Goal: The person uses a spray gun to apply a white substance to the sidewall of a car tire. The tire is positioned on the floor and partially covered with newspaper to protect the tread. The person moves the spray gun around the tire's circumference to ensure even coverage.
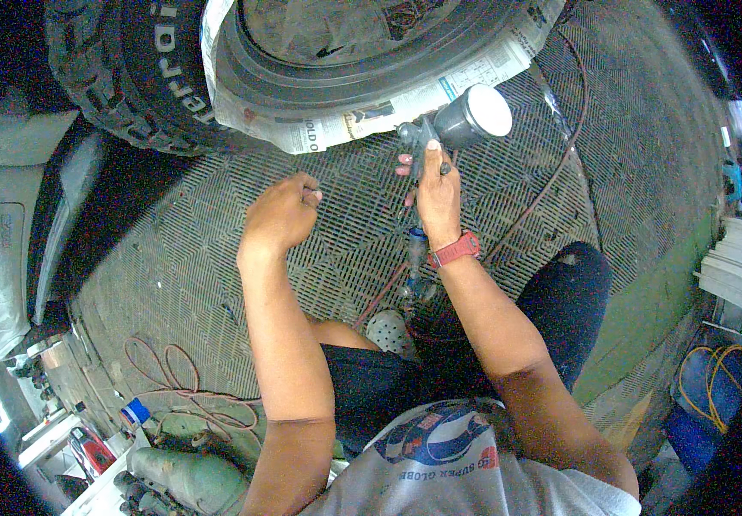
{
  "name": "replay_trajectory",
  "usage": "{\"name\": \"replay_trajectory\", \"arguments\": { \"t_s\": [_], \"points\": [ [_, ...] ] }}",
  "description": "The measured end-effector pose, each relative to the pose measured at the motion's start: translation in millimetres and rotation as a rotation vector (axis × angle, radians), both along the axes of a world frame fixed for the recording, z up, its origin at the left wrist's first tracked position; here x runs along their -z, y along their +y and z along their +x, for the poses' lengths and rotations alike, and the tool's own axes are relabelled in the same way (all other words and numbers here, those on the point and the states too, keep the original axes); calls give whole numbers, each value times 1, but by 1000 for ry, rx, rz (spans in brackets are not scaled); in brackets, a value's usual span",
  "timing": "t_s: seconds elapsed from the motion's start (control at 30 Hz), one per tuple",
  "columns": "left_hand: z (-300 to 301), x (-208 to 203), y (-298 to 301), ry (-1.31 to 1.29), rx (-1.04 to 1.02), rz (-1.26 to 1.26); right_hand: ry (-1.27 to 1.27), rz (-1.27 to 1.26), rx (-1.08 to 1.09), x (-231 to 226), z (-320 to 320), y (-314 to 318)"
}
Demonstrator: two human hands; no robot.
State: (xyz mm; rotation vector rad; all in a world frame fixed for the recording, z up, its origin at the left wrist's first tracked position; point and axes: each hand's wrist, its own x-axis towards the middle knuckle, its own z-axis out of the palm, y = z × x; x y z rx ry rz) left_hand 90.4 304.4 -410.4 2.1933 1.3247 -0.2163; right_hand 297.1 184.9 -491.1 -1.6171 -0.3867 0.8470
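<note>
A spray gun (pixel 420 136) with a grey, white-lidded paint cup (pixel 464 119) is gripped in my right hand (pixel 440 191), its cup tilted to the right. Below its handle hangs a blue-ringed air fitting (pixel 416 249). My left hand (pixel 285 213) is closed, its fingers curled inward; whatever they may hold is hidden. Ahead of both hands stands a large tyre (pixel 143 82) around a grey wheel rim (pixel 302 82). Newspaper masking (pixel 371 119) lines the rim's near edge, just beyond the spray gun.
Slatted matting (pixel 345 249) covers the floor. A thin reddish hose (pixel 573 150) runs along the right and lies coiled at lower left, near a green tank (pixel 186 477). Vehicle bodywork (pixel 9 224) stands at left. A blue container (pixel 702 413) with yellow cable sits at right.
</note>
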Motion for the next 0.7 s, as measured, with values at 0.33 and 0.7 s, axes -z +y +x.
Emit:
{"name": "replay_trajectory", "arguments": {
  "t_s": [0.33, 0.7],
  "points": [
    [0, 2, 5, 14, -7, 18, 73, 188, -250, -50, -40, 11],
    [1, -7, -3, -24, 89, 100, -511, 664, -419, -129, -29, 20]
  ]
}}
